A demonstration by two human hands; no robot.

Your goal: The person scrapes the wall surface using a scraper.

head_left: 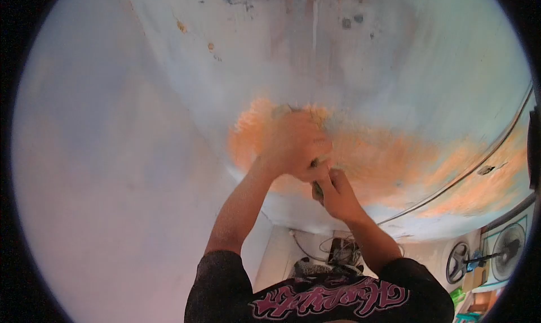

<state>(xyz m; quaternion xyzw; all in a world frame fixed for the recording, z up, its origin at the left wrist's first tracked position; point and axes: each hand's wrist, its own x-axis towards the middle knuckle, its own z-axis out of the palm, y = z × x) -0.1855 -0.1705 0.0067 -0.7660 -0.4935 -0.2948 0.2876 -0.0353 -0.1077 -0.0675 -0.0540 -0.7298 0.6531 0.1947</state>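
The hand-held tool point(319, 189) is lying mostly hidden between the two hands, just left of and beyond the right hand point(339, 198), with only a dark greenish bit of it showing. The right hand's grip is curling around that near end, fingers bent and thumb pointing away from the body. The left hand point(294, 144) is resting farther off and to the left, spreading over what seems to be the tool's far part; motion is blurring it, so I cannot tell whether its grip is clasping the tool or only bearing on it. The long axis appears to be running from the near right to the far left, though the cover of the fingers is leaving this uncertain. The right hand is sitting nearer the body, the left nearer the middle of the orange patch point(389, 159).

That patch is spreading to both sides of the left hand across a pale, mottled surface point(372, 69), stretching farther to the right. A dark curved seam point(445, 194) is crossing the surface on the right, well apart from both hands.
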